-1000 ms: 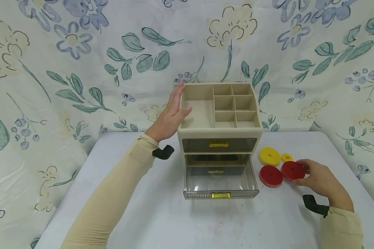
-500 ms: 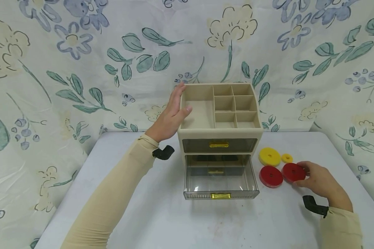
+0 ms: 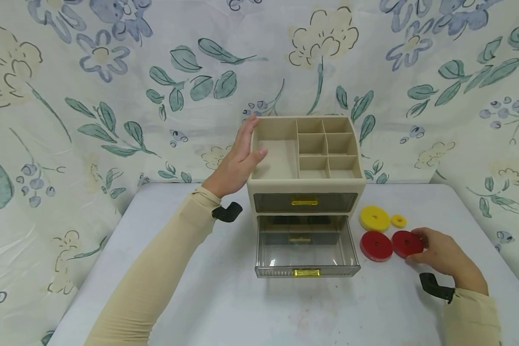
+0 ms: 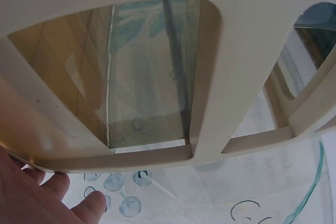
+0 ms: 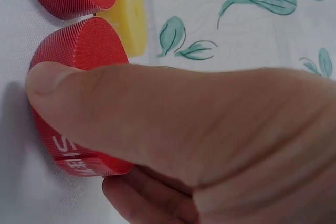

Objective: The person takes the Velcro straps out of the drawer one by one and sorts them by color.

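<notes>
My left hand (image 3: 237, 166) rests on the left side of a cream desktop organizer (image 3: 307, 185), thumb over the top rim and fingers stretched along the outside. In the left wrist view its fingertips are at the organizer's (image 4: 207, 77) curved edge. My right hand (image 3: 447, 257) pinches a red roll (image 3: 403, 244) by its edge. The right wrist view shows the red roll's (image 5: 55, 51) ridged edge with white lettering, thumb across it. Close beside lie a second red roll (image 3: 375, 246), a large yellow roll (image 3: 374, 218) and a small yellow ring (image 3: 399, 221).
The organizer's lower clear drawer (image 3: 281, 259) is pulled out toward me, with nothing visible in it. Its upper drawer (image 3: 272, 203) is closed. Bare compartments form the top. Patterned cloth (image 3: 199, 120) hangs behind the white table (image 3: 216, 298).
My right hand and its red roll have shifted slightly toward me, lower in the head view. The left hand, organizer and other rolls have kept their places.
</notes>
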Available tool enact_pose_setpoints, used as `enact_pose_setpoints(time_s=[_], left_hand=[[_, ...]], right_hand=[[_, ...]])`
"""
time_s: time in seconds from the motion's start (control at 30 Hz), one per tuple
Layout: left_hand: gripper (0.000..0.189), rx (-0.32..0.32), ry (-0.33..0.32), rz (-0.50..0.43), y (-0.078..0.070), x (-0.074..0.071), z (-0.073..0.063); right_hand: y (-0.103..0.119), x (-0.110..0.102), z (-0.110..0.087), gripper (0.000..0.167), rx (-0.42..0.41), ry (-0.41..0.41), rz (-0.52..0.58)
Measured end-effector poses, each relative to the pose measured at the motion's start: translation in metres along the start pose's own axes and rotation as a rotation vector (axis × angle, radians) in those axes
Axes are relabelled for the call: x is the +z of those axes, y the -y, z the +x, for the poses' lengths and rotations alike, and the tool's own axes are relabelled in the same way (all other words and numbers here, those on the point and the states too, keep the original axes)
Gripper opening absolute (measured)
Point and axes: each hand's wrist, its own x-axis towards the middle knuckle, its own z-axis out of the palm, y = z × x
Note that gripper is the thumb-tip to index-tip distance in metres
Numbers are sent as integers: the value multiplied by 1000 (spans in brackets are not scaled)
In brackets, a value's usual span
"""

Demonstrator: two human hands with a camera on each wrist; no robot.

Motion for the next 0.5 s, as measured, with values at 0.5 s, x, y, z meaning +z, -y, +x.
enact_pose_setpoints(time_s=[0.5], left_hand=[[66, -3, 2, 0, -1, 0, -1]], right_hand=[[-3, 0, 1, 88, 31, 44, 34]])
